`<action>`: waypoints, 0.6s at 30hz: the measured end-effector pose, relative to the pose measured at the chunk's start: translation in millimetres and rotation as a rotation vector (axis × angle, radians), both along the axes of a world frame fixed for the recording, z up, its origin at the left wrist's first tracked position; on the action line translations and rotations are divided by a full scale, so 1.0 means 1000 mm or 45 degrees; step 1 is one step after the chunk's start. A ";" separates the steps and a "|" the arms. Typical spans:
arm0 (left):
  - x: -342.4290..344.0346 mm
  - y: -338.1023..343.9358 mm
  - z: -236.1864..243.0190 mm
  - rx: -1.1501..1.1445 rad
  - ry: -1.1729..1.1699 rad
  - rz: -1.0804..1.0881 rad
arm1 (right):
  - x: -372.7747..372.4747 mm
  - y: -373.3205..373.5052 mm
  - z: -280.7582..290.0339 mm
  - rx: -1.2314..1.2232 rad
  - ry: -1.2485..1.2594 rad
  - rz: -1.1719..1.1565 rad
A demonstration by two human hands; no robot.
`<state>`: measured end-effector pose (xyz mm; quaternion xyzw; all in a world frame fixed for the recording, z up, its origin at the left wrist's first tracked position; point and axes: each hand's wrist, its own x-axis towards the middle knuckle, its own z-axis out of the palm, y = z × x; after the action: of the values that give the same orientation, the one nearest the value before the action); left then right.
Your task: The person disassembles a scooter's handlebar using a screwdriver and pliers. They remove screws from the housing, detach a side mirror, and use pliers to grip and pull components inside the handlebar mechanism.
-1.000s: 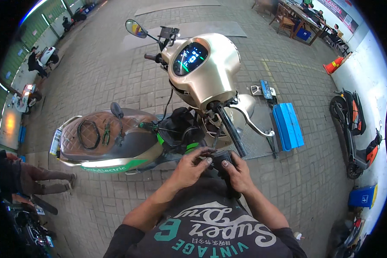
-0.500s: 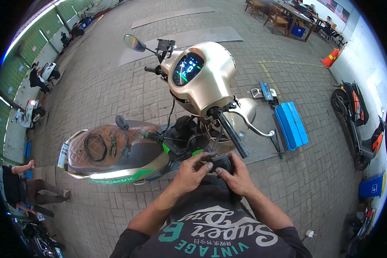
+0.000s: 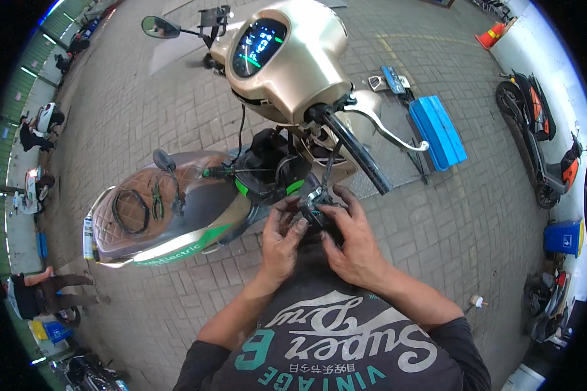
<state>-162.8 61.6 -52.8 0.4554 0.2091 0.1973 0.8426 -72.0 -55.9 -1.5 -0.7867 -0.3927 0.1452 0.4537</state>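
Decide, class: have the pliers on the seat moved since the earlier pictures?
No; the pliers lie at the same spot on the brown seat, still just right of the black loop.

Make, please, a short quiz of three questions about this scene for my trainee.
1. True or false: the pliers lie inside the blue box.
2. Beside the pliers lies: A) a cone; B) a black loop; C) a cup.
3. Fill in: the left grip and the right grip hold a mostly ____ part.

Key: 1. False, they lie on the seat. 2. B. 3. black.
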 end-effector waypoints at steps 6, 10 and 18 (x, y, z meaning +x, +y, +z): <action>0.006 -0.006 0.002 -0.013 -0.031 0.048 | -0.005 0.014 -0.014 -0.016 -0.014 -0.013; 0.017 0.018 0.016 0.120 0.025 0.004 | -0.004 0.024 -0.004 0.209 0.000 0.105; 0.007 0.070 0.011 -0.298 0.068 -0.164 | 0.042 0.056 0.008 0.239 -0.111 0.070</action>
<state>-156.3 131.7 -42.3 0.3714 0.2234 0.1047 0.8951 -29.7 -0.4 6.0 -0.7351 -0.4455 0.0859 0.5039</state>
